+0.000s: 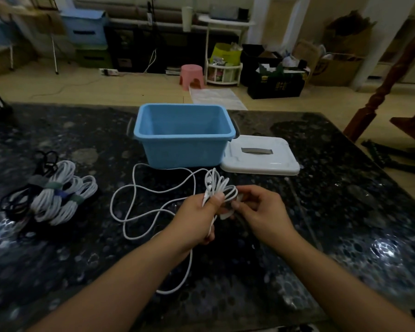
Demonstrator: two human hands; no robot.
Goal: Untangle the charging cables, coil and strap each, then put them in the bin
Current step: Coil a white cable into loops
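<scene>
My left hand (198, 215) grips a small coil of white charging cable (219, 188) above the dark table, thumb pressed on the loops. My right hand (261, 209) pinches the same coil from the right, with a strap partly hidden under its fingers. The rest of this white cable (134, 202) trails loose in wide loops to the left and down past my left wrist. A blue bin (185, 135) stands open behind the hands. To the left lies a pile of coiled, strapped white and black cables (55, 195).
The bin's white lid (261, 156) lies flat to the right of the bin. The dark speckled table (345, 212) ends at its far edge behind the bin. On the floor beyond are a pink stool (192, 75), boxes and a wooden post (388, 80).
</scene>
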